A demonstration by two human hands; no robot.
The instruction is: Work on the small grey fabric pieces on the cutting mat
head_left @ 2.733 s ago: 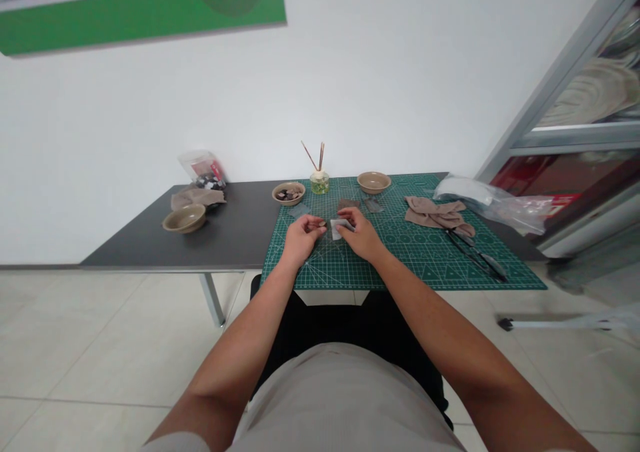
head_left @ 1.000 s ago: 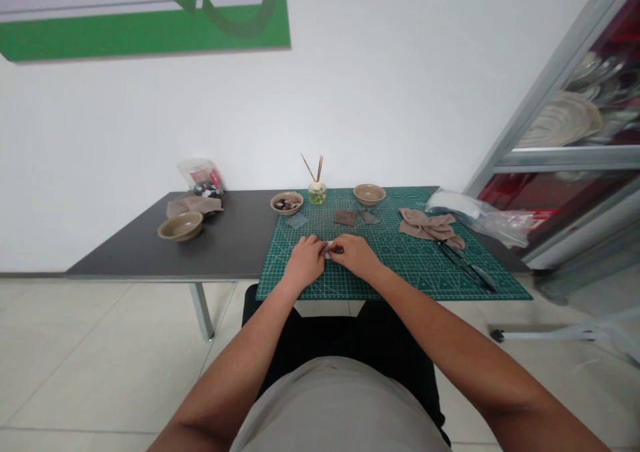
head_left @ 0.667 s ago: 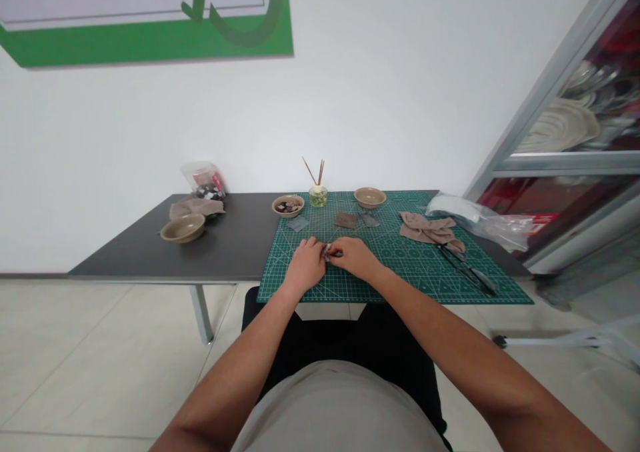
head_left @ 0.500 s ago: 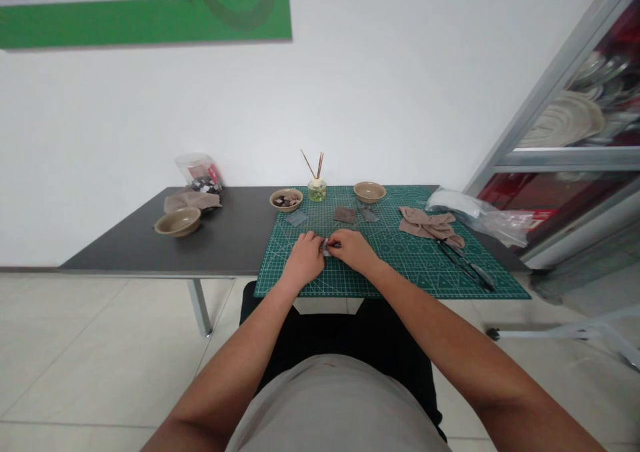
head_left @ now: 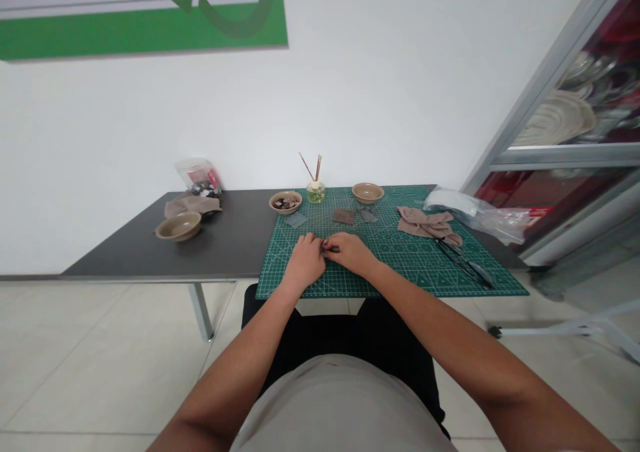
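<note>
Plausibly, the small grey piece [head_left: 323, 248] could slip loose, since fingertips alone appear to secure it; crowded fingers might also pinch or scrape one another. It lies between the two hands, over the near part of the green gridded cutting mat [head_left: 400, 265]. The right hand [head_left: 353, 252] pinches it between thumb and fingers. The left hand [head_left: 306, 262] is curled in against it, though whether it grips cannot be told; the fingers mask most of the piece, leaving its shape and material uncertain. Beyond lie a brown square sheet [head_left: 344, 216] and a blue-grey thin sheet [head_left: 297, 220]. Compared with the earliest frame, where the hands stood apart and a pale square showed at the right fingers, the hands now meet, and the brown sheet is fully exposed.
</note>
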